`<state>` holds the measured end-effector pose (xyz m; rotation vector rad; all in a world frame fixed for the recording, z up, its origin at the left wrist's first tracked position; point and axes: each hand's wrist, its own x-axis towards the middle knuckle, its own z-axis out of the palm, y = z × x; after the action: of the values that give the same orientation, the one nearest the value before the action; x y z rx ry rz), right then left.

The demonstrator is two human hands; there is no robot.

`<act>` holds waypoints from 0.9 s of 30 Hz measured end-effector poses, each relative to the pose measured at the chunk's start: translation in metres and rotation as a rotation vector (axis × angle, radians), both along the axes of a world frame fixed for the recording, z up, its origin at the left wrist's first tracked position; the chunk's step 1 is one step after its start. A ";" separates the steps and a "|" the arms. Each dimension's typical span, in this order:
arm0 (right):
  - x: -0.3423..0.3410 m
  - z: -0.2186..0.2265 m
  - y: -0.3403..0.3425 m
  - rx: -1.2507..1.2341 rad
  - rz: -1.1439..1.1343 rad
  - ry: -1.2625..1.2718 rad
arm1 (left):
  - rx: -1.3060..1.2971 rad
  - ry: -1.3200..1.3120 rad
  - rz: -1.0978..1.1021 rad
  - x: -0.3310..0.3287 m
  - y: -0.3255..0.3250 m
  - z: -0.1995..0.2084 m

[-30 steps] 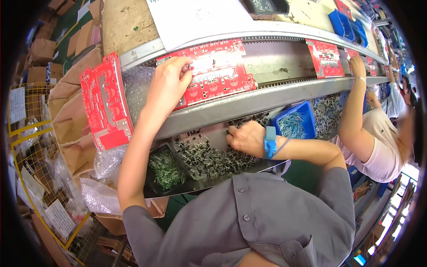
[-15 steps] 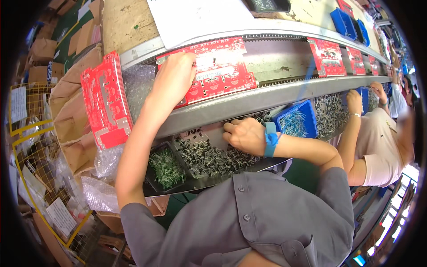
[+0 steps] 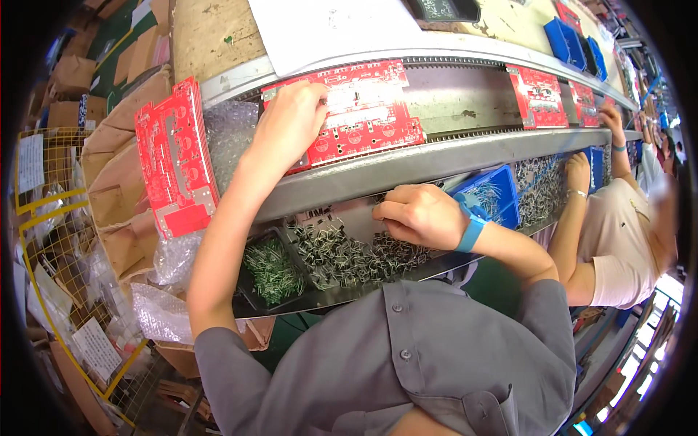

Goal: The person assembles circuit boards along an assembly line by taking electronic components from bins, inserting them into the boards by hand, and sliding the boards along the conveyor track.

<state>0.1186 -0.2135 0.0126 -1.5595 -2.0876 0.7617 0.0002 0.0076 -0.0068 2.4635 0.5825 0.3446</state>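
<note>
A red circuit board with holes and a few small parts lies on the conveyor rails in front of me. Over its left part my left hand rests, its fingertips pinched at the surface; whatever they hold is hidden. My right hand, with a blue band at the wrist, hovers above a heap of small black components with silver leads. Its thumb and fingers are drawn together, and I cannot make out anything between them. Just right of that hand sits a blue bin of thin blue-bodied leaded components.
Green leaded components fill a black tray near my left forearm. A stack of red boards leans by bubble wrap at the left. More boards sit farther along the conveyor. A co-worker's hands are at the right. White paper lies behind.
My right hand has shifted slightly right and turned over the component heap. My left hand stays at the board. One of the co-worker's hands has moved up toward the conveyor.
</note>
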 end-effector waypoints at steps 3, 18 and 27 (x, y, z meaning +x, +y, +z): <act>0.004 0.001 0.000 -0.006 -0.037 0.042 | -0.064 -0.033 0.022 0.001 0.000 0.002; 0.006 -0.006 -0.007 -0.033 -0.080 0.083 | -0.394 0.061 0.181 0.007 0.000 0.012; 0.006 -0.008 -0.012 -0.045 -0.088 0.100 | -0.108 -0.056 0.095 -0.001 -0.004 -0.005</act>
<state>0.1244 -0.2255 0.0046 -1.5914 -1.9301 0.8426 -0.0010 0.0033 -0.0123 2.3201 0.6782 0.4077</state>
